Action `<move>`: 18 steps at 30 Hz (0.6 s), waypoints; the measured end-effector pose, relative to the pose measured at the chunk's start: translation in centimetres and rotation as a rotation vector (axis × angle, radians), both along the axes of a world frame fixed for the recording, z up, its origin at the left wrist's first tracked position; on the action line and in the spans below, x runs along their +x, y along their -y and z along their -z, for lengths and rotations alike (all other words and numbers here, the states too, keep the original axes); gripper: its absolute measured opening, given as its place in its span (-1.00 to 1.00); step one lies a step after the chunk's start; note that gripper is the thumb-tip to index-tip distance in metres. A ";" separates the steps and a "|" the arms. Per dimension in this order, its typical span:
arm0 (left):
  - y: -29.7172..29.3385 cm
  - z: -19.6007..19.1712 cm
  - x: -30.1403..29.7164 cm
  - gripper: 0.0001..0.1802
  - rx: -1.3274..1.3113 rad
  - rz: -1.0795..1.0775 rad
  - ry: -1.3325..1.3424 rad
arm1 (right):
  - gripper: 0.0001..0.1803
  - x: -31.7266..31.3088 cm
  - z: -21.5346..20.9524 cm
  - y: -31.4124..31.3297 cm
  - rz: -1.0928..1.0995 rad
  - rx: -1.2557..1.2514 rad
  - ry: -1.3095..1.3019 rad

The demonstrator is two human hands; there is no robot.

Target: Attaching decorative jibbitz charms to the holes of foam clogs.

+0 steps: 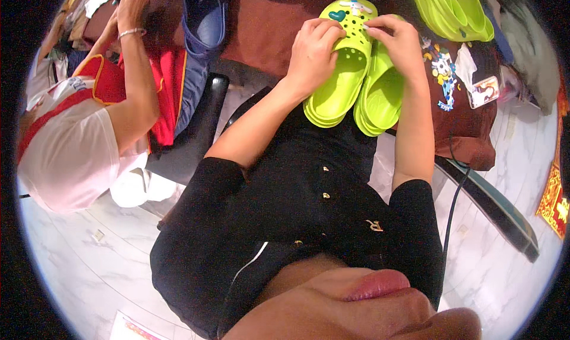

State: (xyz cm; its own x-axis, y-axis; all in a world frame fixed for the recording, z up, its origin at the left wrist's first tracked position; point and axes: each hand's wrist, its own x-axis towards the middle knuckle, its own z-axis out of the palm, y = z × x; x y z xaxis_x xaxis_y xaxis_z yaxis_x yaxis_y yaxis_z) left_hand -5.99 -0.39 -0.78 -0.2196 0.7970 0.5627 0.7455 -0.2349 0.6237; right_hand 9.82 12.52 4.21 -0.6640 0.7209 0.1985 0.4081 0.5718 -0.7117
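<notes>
A pair of lime-green clogs (336, 96) rests side by side at the table's near edge, toes pointing away. On the left clog's holed upper sit a dark green heart charm (337, 16) and a white cartoon charm (358, 7). My left hand (314, 54) is closed on that clog's left side, fingers curled over the upper. Above the right clog (383, 96), my right hand (401, 43) reaches to the left clog's upper with thumb and finger in a pinch. Whatever lies between those fingertips is too small to make out.
More lime-green clogs (454, 10) lie at the back right, and a blue clog (205, 19) stands back left. A charm sheet (443, 76) and a picture card (484, 92) lie on the brown cloth (255, 37). A co-worker's arm (133, 78) works at left.
</notes>
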 end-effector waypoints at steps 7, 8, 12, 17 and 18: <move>0.0 0.2 0.2 -0.54 0.012 0.001 0.028 | -0.82 0.3 1.1 -0.6 0.048 -0.175 -0.029; 0.0 0.1 0.1 -0.54 0.011 0.001 0.033 | -0.82 0.3 1.2 -0.6 0.039 -0.127 -0.006; -0.1 0.2 0.1 -0.55 0.014 0.004 0.048 | -0.82 -0.1 0.7 -0.2 0.045 -0.053 0.071; 0.1 -0.1 0.1 -0.56 0.017 0.018 0.041 | -0.84 -0.9 0.3 0.6 -0.010 0.317 0.166; 0.0 -0.1 0.1 -0.57 0.008 0.017 0.033 | -0.84 -0.9 0.6 0.4 0.011 0.318 0.175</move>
State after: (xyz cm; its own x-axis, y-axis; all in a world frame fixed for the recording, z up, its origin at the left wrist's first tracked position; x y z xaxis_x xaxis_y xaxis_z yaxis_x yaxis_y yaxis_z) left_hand -5.91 -0.37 -0.66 -0.2247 0.7961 0.5618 0.7207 -0.2522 0.6457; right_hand 8.95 12.09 3.61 -0.7004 0.6484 0.2985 0.5151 0.7486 -0.4175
